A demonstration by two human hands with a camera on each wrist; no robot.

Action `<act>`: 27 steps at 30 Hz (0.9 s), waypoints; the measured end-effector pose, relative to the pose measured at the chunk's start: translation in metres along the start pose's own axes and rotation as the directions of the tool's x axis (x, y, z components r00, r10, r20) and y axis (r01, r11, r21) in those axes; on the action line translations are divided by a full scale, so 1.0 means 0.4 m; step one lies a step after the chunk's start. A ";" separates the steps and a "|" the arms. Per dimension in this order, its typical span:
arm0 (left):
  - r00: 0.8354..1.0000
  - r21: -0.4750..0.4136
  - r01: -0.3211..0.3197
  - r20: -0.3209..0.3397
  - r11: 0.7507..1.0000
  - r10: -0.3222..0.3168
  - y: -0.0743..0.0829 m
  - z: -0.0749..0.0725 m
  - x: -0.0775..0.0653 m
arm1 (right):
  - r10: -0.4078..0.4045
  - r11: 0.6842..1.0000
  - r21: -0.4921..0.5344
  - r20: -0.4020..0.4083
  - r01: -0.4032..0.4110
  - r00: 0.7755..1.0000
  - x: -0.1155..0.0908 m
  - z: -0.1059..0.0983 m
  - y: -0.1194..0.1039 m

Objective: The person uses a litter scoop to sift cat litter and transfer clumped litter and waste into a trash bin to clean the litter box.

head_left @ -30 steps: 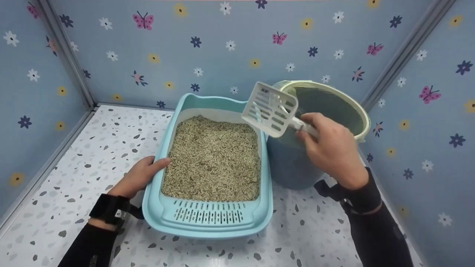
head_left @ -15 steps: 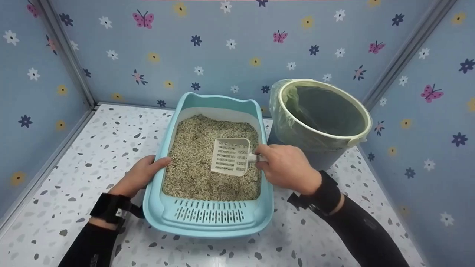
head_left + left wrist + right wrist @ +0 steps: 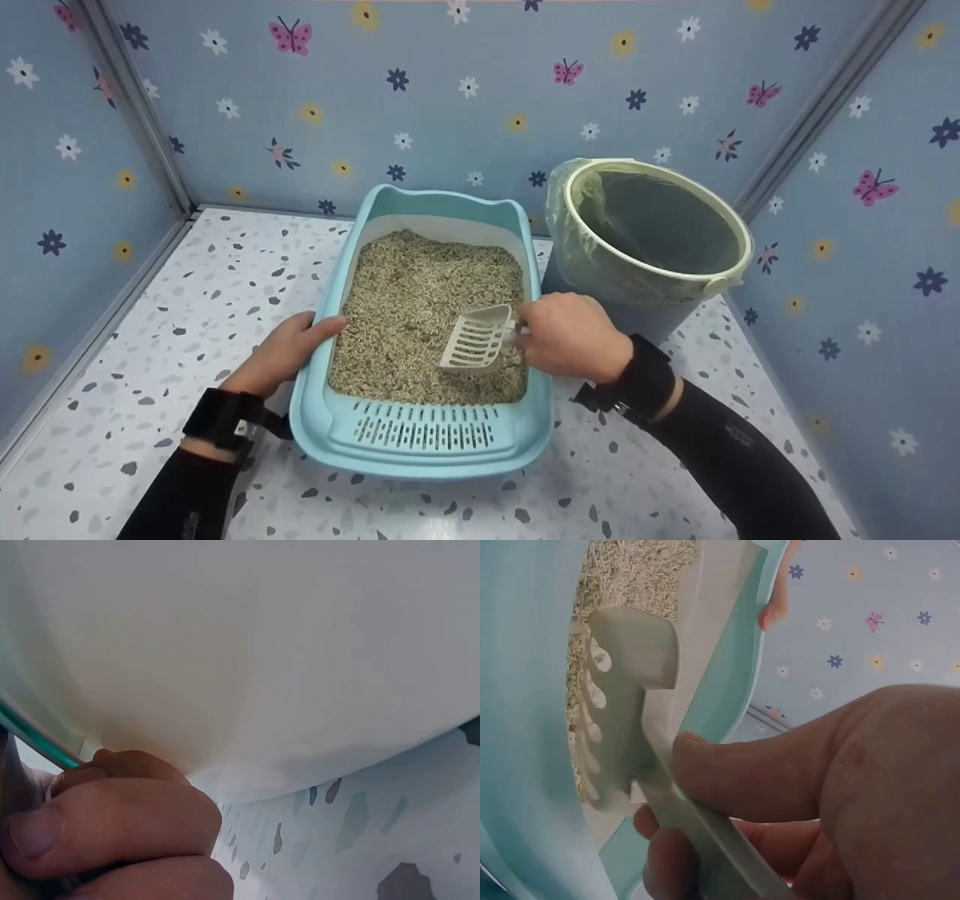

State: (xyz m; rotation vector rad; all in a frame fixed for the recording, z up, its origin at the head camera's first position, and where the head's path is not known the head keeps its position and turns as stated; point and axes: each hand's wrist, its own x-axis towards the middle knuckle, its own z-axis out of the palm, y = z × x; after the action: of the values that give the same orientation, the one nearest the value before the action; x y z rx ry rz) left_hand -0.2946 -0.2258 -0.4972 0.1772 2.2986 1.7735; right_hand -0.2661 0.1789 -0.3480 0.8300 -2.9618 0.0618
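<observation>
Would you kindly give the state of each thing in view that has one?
Light blue plastic litter tray: partly filled.
Beige granular litter: loose, uneven.
White slotted plastic scoop: tilted, gripped by its handle.
Round cream-rimmed grey bin: open, lined.
Translucent yellowish plastic bag: folded over the bin's rim.
Left hand: gripping the tray.
Right hand: gripping the scoop.

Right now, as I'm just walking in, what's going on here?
A person's right grip holds a slotted scoop at the litter inside a blue tray. Whether the scoop touches the litter is hard to tell. The left grip holds the tray's side. A bag-lined bin stands beside it.
</observation>
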 end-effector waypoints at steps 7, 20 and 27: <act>1.000 -0.006 -0.009 0.006 1.000 0.009 0.000 0.000 0.002 | 0.021 0.994 -0.108 0.057 -0.015 0.998 -0.001 -0.040 0.007; 1.000 -0.001 -0.002 0.002 1.000 0.002 -0.001 0.002 -0.002 | 0.006 0.976 -0.218 0.146 0.026 0.989 0.017 -0.062 -0.027; 1.000 -0.002 -0.004 0.010 1.000 0.004 0.001 -0.001 -0.002 | 0.019 0.979 -0.206 0.164 0.016 0.986 0.029 -0.045 -0.026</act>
State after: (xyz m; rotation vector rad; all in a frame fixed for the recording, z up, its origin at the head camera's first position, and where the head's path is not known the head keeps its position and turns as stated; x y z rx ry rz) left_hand -0.2939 -0.2261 -0.4968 0.1904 2.2910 1.7732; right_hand -0.2696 0.1651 -0.3291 0.8425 -3.0495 -0.3247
